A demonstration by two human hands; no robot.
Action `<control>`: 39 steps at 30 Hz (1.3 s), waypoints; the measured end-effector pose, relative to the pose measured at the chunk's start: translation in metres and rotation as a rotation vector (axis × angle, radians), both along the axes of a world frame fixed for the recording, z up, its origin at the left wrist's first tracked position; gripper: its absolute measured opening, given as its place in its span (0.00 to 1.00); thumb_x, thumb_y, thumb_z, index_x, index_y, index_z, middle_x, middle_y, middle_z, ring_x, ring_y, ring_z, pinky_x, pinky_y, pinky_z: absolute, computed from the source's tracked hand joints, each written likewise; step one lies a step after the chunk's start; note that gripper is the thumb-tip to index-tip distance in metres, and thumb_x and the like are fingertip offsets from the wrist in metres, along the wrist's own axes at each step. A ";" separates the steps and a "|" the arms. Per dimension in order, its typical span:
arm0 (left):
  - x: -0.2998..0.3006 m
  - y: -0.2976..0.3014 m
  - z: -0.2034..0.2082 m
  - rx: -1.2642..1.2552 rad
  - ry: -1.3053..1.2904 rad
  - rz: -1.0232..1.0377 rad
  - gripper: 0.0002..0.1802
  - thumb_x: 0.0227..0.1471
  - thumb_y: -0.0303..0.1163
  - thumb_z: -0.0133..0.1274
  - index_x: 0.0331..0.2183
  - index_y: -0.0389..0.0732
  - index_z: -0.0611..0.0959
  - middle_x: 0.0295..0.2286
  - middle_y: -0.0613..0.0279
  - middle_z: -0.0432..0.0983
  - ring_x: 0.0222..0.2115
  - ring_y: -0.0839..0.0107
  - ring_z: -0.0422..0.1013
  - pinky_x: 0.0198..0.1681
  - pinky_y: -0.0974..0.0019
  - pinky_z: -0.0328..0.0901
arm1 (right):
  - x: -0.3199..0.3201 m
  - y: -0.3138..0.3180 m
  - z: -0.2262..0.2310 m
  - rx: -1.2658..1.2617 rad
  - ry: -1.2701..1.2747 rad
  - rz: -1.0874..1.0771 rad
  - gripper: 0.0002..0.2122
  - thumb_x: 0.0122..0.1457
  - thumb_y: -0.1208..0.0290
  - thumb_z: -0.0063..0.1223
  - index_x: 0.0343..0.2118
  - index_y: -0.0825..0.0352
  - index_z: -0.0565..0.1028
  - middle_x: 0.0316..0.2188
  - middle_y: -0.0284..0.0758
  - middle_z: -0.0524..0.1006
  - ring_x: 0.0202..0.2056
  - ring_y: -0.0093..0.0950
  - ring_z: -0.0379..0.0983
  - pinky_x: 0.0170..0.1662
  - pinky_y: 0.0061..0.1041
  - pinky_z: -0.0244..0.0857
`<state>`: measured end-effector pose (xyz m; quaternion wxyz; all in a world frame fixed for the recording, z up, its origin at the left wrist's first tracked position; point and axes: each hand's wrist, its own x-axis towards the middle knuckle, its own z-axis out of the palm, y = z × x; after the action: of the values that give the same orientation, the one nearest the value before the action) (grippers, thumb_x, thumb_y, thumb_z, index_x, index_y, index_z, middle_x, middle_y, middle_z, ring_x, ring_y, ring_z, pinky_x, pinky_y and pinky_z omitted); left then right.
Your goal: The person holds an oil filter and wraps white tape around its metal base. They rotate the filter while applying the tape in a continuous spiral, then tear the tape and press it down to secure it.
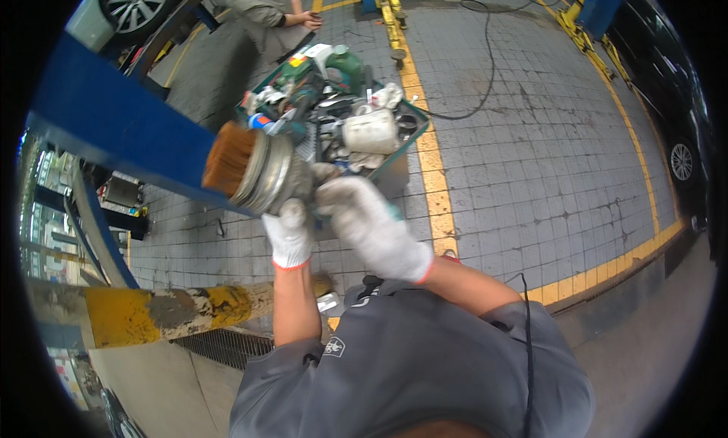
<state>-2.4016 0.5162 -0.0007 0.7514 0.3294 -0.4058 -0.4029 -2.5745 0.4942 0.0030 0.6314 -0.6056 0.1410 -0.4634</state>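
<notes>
My left hand (290, 233), in a white knitted glove with an orange cuff, is closed around the lower side of a round brush-like part (262, 169). That part has orange-brown bristles or pleats at its left end and pale grey rings round its body. Close to its right end is my right hand (371, 229), gloved alike and blurred, with its fingers curled together. What lies within those fingers is hidden. Just beyond both hands stands a green-rimmed bin (417, 135), heaped with a white canister (371, 131), a green jug (345, 65), rags and dark parts.
A blue lift post (136, 127) slants in at the left, above a yellow-and-black barrier rail (174, 310). Another person (265, 13) is beyond the bin. A black hose (489, 66) lies on the tiled floor, and a dark car (660, 81) stands at the right.
</notes>
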 end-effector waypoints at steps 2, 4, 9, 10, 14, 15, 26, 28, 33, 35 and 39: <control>-0.019 -0.014 0.004 -0.014 -0.050 0.032 0.39 0.46 0.51 0.80 0.48 0.33 0.81 0.39 0.53 0.83 0.41 0.58 0.81 0.47 0.55 0.78 | -0.008 -0.011 -0.002 -0.250 0.076 -0.035 0.23 0.72 0.64 0.58 0.63 0.72 0.66 0.53 0.43 0.71 0.57 0.38 0.73 0.64 0.37 0.67; -0.038 -0.026 0.006 -0.002 -0.202 0.173 0.40 0.48 0.64 0.75 0.41 0.37 0.80 0.33 0.61 0.77 0.36 0.65 0.77 0.38 0.60 0.75 | -0.015 -0.018 -0.004 -0.345 0.011 -0.065 0.26 0.68 0.66 0.62 0.63 0.73 0.66 0.55 0.48 0.69 0.60 0.44 0.70 0.64 0.40 0.66; -0.075 -0.049 -0.001 0.022 -0.193 0.491 0.36 0.50 0.62 0.74 0.37 0.39 0.80 0.29 0.64 0.75 0.31 0.67 0.76 0.34 0.63 0.73 | -0.041 -0.063 -0.009 -0.302 -0.006 0.144 0.32 0.67 0.65 0.64 0.67 0.74 0.63 0.60 0.53 0.66 0.62 0.51 0.68 0.65 0.44 0.66; -0.077 -0.053 -0.004 0.044 -0.188 0.577 0.35 0.50 0.62 0.74 0.36 0.39 0.80 0.28 0.63 0.75 0.30 0.67 0.76 0.33 0.63 0.72 | -0.042 -0.070 -0.008 -0.279 0.008 0.179 0.32 0.67 0.64 0.64 0.67 0.74 0.63 0.60 0.53 0.66 0.63 0.52 0.68 0.65 0.44 0.65; -0.060 -0.071 -0.008 -0.052 -0.224 0.710 0.22 0.58 0.42 0.73 0.38 0.32 0.83 0.27 0.56 0.80 0.25 0.64 0.77 0.31 0.60 0.76 | -0.041 -0.101 -0.003 -0.150 0.069 0.383 0.33 0.70 0.63 0.61 0.71 0.75 0.62 0.65 0.54 0.66 0.68 0.50 0.65 0.69 0.42 0.64; -0.055 -0.077 -0.008 -0.042 -0.240 0.791 0.23 0.58 0.41 0.72 0.31 0.29 0.82 0.23 0.54 0.80 0.22 0.63 0.77 0.27 0.62 0.74 | -0.038 -0.113 -0.002 -0.137 0.091 0.440 0.32 0.71 0.64 0.60 0.72 0.75 0.62 0.66 0.55 0.66 0.70 0.49 0.64 0.70 0.42 0.63; -0.004 -0.156 0.013 -0.005 -0.357 1.395 0.28 0.62 0.45 0.67 0.43 0.26 0.80 0.15 0.63 0.69 0.13 0.76 0.63 0.16 0.69 0.57 | -0.001 -0.233 0.024 0.013 0.142 0.956 0.31 0.78 0.63 0.47 0.78 0.69 0.56 0.78 0.45 0.59 0.78 0.40 0.52 0.77 0.36 0.48; 0.005 -0.159 0.017 -0.040 -0.384 1.357 0.27 0.64 0.49 0.65 0.35 0.30 0.81 0.13 0.67 0.64 0.12 0.76 0.59 0.16 0.68 0.53 | -0.006 -0.259 0.013 0.012 0.276 1.139 0.34 0.78 0.56 0.46 0.79 0.66 0.52 0.76 0.45 0.60 0.77 0.38 0.55 0.76 0.33 0.49; -0.015 -0.167 0.013 0.002 -0.478 1.412 0.29 0.64 0.54 0.64 0.25 0.39 0.77 0.15 0.67 0.62 0.13 0.75 0.57 0.18 0.68 0.51 | -0.064 -0.295 -0.073 0.932 0.331 1.554 0.33 0.75 0.61 0.54 0.77 0.69 0.58 0.72 0.44 0.68 0.71 0.33 0.65 0.71 0.29 0.59; -0.031 -0.175 0.012 0.043 -0.486 1.550 0.31 0.64 0.58 0.62 0.28 0.37 0.78 0.15 0.69 0.60 0.13 0.76 0.55 0.17 0.68 0.48 | -0.087 -0.313 -0.107 1.140 0.416 1.527 0.30 0.72 0.64 0.57 0.72 0.71 0.64 0.68 0.44 0.73 0.67 0.32 0.70 0.68 0.30 0.63; -0.067 -0.197 0.011 0.160 -0.434 1.591 0.33 0.65 0.60 0.60 0.26 0.39 0.75 0.15 0.68 0.61 0.13 0.76 0.56 0.18 0.68 0.50 | -0.113 -0.374 -0.116 0.477 0.491 1.369 0.22 0.64 0.73 0.61 0.60 0.73 0.74 0.58 0.46 0.80 0.60 0.33 0.76 0.62 0.32 0.69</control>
<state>-2.4690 0.3187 0.0101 0.6912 0.6411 -0.1576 0.2939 -2.6878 0.1206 -0.1131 0.8419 -0.4907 -0.0331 0.2223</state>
